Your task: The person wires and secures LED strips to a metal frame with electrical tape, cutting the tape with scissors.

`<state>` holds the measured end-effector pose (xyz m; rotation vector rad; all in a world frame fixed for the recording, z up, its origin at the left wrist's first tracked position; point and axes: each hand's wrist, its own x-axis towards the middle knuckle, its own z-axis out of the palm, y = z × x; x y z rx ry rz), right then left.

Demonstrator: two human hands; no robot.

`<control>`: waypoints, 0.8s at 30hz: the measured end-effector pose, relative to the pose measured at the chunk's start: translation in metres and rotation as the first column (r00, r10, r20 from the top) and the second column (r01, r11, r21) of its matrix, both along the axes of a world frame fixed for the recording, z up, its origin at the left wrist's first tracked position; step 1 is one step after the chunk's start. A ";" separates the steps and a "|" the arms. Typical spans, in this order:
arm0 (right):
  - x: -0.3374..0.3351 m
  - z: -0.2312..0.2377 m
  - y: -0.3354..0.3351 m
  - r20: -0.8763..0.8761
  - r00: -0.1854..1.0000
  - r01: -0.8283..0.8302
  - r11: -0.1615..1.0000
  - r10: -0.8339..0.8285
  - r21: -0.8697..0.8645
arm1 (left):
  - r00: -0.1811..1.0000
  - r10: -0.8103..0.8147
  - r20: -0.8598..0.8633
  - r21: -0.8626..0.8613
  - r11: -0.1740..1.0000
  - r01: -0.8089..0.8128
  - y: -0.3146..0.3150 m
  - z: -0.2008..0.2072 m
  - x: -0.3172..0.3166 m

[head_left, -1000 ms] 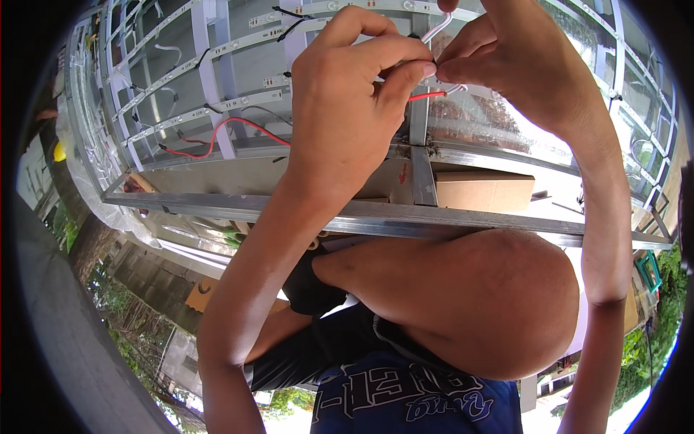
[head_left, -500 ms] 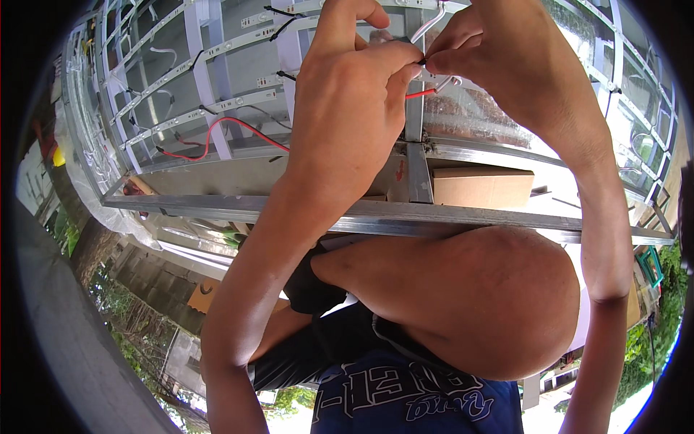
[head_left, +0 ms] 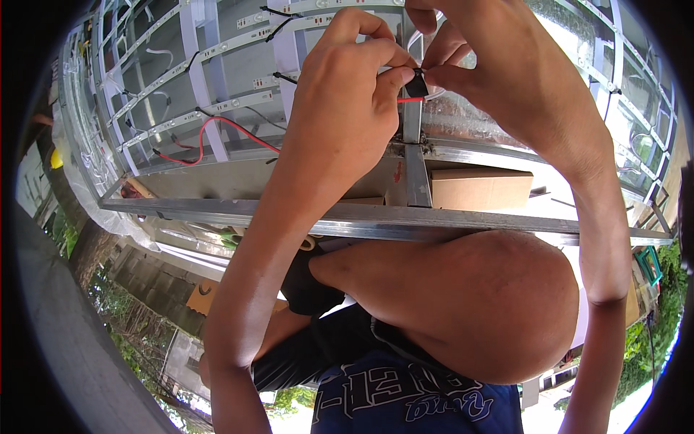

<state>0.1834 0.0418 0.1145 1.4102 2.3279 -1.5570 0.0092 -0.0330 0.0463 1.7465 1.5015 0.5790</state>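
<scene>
My left hand (head_left: 348,108) and my right hand (head_left: 499,69) meet at the top centre, fingertips almost touching. Between them is a small black strip (head_left: 417,87) that looks like electrical tape, pinched by thumb and finger on both sides. A lower flap of it hangs free. White wire (head_left: 413,40) loops just behind the fingertips. Red wire (head_left: 249,134) runs from the left, passes behind my left hand and shows again below the black strip. Whether the strip is wrapped around a wire I cannot tell.
White LED strips (head_left: 217,50) tied with black cable ties cross the metal frame ahead. A metal bar (head_left: 463,218) runs across in front of my raised knee (head_left: 506,304). Beyond it lies a cardboard box (head_left: 481,189). Clear plastic sheeting (head_left: 90,192) hangs at the left.
Both hands have shifted slightly down. More of the black strip now shows below the fingertips, where before only a small dark bit was visible. The red wire's end has become partly covered.
</scene>
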 end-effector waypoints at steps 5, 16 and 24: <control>0.006 -0.033 -0.021 0.131 0.974 -0.225 0.871 0.186 0.436 | 0.999 0.017 0.040 -0.022 1.000 -0.016 -0.004 -0.007 -0.007; 0.004 -0.038 -0.011 -0.011 0.931 -0.327 0.847 0.365 0.419 | 0.964 0.186 0.190 -0.475 0.877 -0.076 0.006 0.004 -0.021; 0.007 -0.052 -0.006 -0.311 0.907 -0.170 0.923 0.283 0.346 | 0.898 0.269 0.349 -0.603 0.798 -0.005 0.009 0.008 -0.022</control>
